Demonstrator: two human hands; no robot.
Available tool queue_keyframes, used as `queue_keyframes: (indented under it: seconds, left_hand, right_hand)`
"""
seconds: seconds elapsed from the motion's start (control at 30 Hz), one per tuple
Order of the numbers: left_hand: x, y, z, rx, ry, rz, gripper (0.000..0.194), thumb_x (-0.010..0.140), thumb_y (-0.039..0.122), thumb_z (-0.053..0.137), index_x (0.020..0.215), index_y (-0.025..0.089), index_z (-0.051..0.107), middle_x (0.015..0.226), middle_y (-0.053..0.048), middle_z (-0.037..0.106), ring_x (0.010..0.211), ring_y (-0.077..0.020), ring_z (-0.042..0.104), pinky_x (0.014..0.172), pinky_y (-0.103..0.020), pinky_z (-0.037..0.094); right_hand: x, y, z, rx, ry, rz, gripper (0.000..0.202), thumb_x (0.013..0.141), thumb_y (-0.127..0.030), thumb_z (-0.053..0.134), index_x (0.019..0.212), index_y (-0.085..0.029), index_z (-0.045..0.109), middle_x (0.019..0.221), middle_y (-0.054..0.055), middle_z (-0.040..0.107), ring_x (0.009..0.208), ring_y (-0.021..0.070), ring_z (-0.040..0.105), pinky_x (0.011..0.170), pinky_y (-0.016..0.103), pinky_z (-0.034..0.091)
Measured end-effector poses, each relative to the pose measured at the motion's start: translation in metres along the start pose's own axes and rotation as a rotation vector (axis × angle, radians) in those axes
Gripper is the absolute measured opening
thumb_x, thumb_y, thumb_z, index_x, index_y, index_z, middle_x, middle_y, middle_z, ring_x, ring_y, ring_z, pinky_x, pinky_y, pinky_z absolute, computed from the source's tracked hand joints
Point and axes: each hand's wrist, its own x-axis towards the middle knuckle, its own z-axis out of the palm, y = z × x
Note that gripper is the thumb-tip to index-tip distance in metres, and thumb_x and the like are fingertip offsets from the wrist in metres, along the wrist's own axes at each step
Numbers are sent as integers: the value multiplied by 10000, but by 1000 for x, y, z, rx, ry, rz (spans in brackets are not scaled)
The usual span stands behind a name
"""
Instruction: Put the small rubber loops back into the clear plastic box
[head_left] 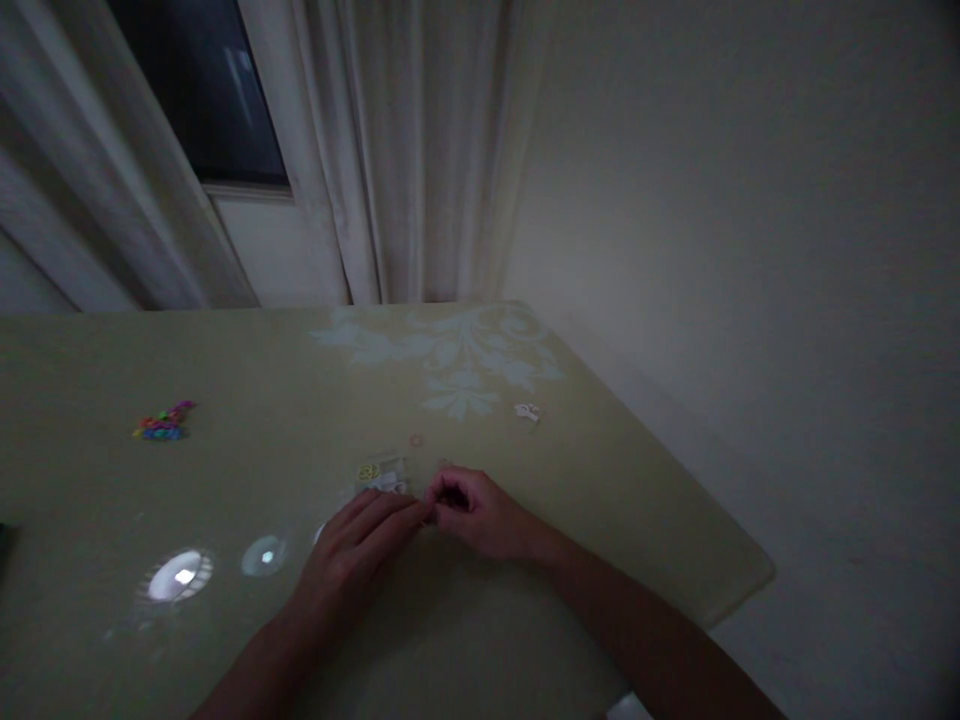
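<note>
A small clear packet [395, 466] lies on the tabletop [255, 480], well in from the right edge and nearer the person than the far edge. A yellow piece [368, 471] and some pale ones show at it. The packet looks thin, light and soft, probably a little slippery; it would likely crumple or slide if pushed. Its far edge, clear of the fingers, seems the best place for a light fingertip pinch. The small pieces look light too, and easy to drop.

The left hand [352, 540] arches palm down just at the packet's near side, fingers together; its grip is hidden, so I cannot tell whether it holds anything. The right hand [484, 515] curls thumb and forefinger towards a pinch beside the left fingertips; whether they close on something is too dim to tell.

Just beyond lies a thin pinkish ring [416, 440]. A white piece [528, 412] sits towards the right edge. A multicoloured pile [163, 422] lies well apart, to the left. Pale curtains [420, 150] hang beyond the far edge.
</note>
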Motion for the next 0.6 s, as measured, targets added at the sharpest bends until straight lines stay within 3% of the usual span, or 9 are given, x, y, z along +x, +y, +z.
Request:
queue_keyframes:
  seconds: [0.13, 0.23, 0.33, 0.47, 0.6]
  left_hand:
    - [1, -7, -12, 24, 53, -62, 258, 1038, 147, 585, 1146, 258, 791, 1040, -73, 826, 926, -197, 774, 829, -287, 607]
    - [2, -21, -20, 132, 132, -207, 216, 1042, 226, 599, 1026, 245, 814, 970, -60, 833, 858, -197, 788, 791, -282, 620]
    - [-1, -38, -25, 269, 167, -360, 252, 1040, 295, 579, 994, 232, 819, 963, -59, 837, 828, -221, 797, 768, -311, 627]
    - [-7, -50, -24, 346, 70, -458, 290, 1019, 291, 537, 1043, 227, 819, 1040, -78, 829, 896, -257, 795, 798, -349, 618]
    - [-8, -51, -21, 367, -16, -401, 314, 1006, 281, 522, 1087, 218, 818, 1059, -96, 820, 937, -268, 776, 829, -354, 609]
  right_hand:
    - [4, 1, -7, -24, 94, -39, 245, 947, -418, 703, 954, -174, 720, 836, 2, 616, 736, 137, 539, 673, 261, 423]
    - [8, 6, -20, -287, 260, -107, 153, 977, -325, 701, 1002, -186, 759, 905, 24, 637, 797, 149, 584, 737, 276, 461]
    - [12, 15, -30, -543, 290, -136, 85, 973, -239, 730, 1038, -200, 768, 1006, 44, 645, 904, 166, 637, 849, 300, 490]
    - [14, 24, -32, -665, 237, -108, 132, 966, -209, 756, 1097, -205, 765, 1091, 57, 643, 992, 186, 649, 906, 322, 500]
    - [15, 24, -29, -698, 233, -93, 73, 974, -197, 749, 1046, -193, 763, 1087, 59, 636, 1001, 188, 646, 929, 325, 503]
